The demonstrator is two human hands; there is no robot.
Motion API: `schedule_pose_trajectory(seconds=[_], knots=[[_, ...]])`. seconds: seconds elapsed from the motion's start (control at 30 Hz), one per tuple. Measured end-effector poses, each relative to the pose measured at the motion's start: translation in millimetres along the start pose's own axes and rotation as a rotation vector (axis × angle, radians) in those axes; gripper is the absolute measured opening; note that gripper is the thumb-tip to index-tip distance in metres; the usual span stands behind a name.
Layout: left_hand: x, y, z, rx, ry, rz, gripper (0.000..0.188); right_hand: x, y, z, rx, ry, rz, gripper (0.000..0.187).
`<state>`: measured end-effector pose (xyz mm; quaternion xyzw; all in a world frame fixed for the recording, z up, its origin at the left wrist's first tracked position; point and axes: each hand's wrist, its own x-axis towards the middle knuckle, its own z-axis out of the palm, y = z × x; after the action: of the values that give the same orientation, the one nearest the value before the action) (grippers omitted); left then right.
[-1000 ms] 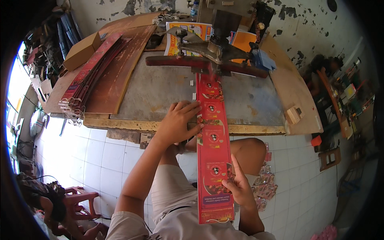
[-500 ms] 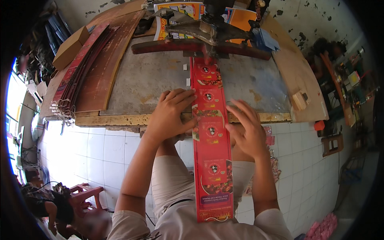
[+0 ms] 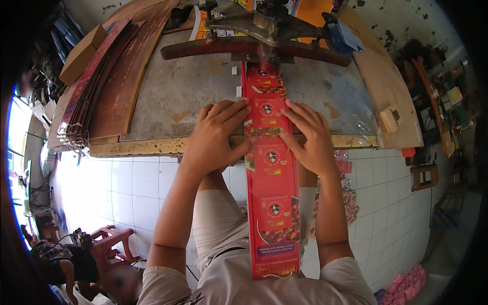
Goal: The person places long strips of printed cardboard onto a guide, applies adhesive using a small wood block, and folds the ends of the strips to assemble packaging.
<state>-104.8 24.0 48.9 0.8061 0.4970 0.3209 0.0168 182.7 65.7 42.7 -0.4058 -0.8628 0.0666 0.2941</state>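
Observation:
A long red printed cardboard strip (image 3: 274, 184) runs from beneath a red-and-black metal press head (image 3: 267, 48) over the table's near edge to my lap. A loop of string shows at its near end. My left hand (image 3: 216, 133) lies along the strip's left edge, its fingers stretched out and fingertips touching the edge. The left thumb points at the strip a little nearer to me. On the opposite edge my right hand (image 3: 310, 134) rests with fingers extended, its fingertips and thumb on the strip. The strip's far end is hidden under the press.
Two small white blocks (image 3: 239, 91) sit on the grey metal tabletop (image 3: 178, 96) left of the strip. Strung red strips (image 3: 86, 86) are stacked at the left beside a cardboard box (image 3: 84, 53). A wooden block (image 3: 390, 119) lies at the right. A red stool (image 3: 114, 246) stands on the floor.
My right hand has moved forward and inward, its fingertips now on the strip's right edge. My left hand stays on the left edge. The view has shifted slightly.

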Motion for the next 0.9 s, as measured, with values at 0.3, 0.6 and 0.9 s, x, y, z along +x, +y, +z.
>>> schedule_pose_trajectory(seconds=[0.3, 0.6, 0.9], knots=[[2.6, 0.8, 0.3, -0.009, 0.004, -0.006, 0.060, -0.7, 1.7, 0.4, -0.013, -0.007, 0.008, 0.051], [1.5, -0.4, 0.8, -0.004, 0.005, -0.008, 0.058, -0.9, -0.3, 0.6, -0.010, -0.007, 0.016, 0.051], [0.7, 0.7, -0.8, -0.009, 0.032, -0.009, 0.056, -0.5, -1.4, -0.1, -0.009, -0.015, 0.013, 0.053]])
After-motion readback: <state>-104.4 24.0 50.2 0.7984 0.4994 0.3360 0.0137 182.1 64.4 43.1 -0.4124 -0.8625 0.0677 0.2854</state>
